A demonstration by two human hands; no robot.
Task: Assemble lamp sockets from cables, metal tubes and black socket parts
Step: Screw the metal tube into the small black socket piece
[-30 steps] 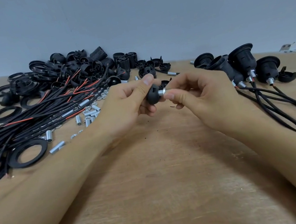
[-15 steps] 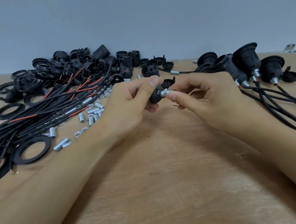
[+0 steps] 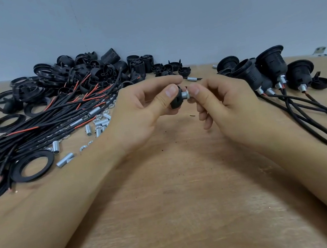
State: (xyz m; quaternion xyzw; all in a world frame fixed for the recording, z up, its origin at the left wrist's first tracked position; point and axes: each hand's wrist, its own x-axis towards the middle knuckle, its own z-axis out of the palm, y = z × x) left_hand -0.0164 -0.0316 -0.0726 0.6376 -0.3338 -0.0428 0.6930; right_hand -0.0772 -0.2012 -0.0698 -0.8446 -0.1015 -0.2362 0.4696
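Above the middle of the wooden table (image 3: 179, 195), the left hand (image 3: 142, 114) pinches a small black socket part (image 3: 177, 101) between thumb and curled fingers, while the right hand (image 3: 219, 102) pinches the short metal tube (image 3: 185, 95) that sticks out of that part; how far the tube sits in the part is hidden by the fingertips. To the left lie a bundle of black cables (image 3: 32, 135) cut off at the frame's edge, loose metal tubes (image 3: 101, 123) and flat black rings (image 3: 32, 165), with a heap of black socket parts (image 3: 87, 71) behind them, too tangled to tell apart. To the right lie finished sockets (image 3: 273, 67) whose cables run out of frame.
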